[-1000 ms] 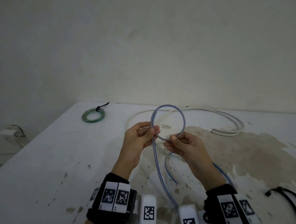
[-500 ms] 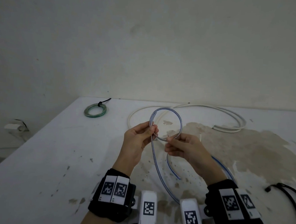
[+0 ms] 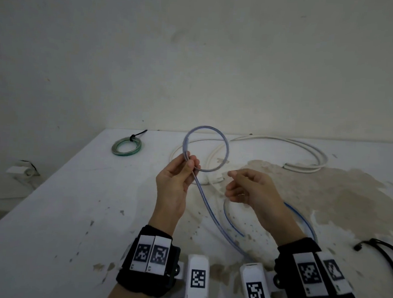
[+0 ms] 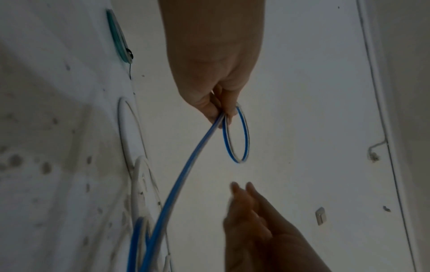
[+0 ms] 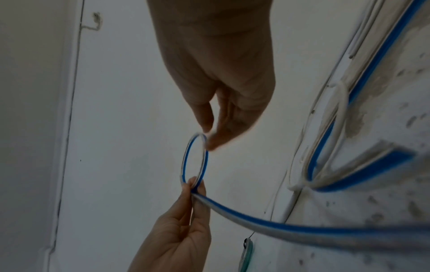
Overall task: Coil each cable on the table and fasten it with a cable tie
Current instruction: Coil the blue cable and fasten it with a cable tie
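Note:
A clear cable with a blue stripe forms one small loop [image 3: 227,150] held above the table. My left hand [image 3: 191,164] pinches the loop where the strands cross, between thumb and fingers. From there the cable's tail [image 3: 210,209] runs down toward the table's near edge and curves back on the table under my right wrist. My right hand [image 3: 231,182] hovers just right of the loop, fingers loosely curled, holding nothing. The left wrist view shows the loop [image 4: 245,136] under the pinch, with the right fingertips [image 4: 241,186] apart from it. In the right wrist view the loop [image 5: 186,158] hangs between both hands.
A green coil [image 3: 127,145] fastened with a black tie lies at the table's far left. A long white cable [image 3: 306,151] sprawls across the back. A black cable [image 3: 387,252] lies at the right edge. The white table [image 3: 49,209] has a large brown stain at right.
My right hand has let go of the loop and drawn back to the right. The left hand alone keeps the loop, raised slightly.

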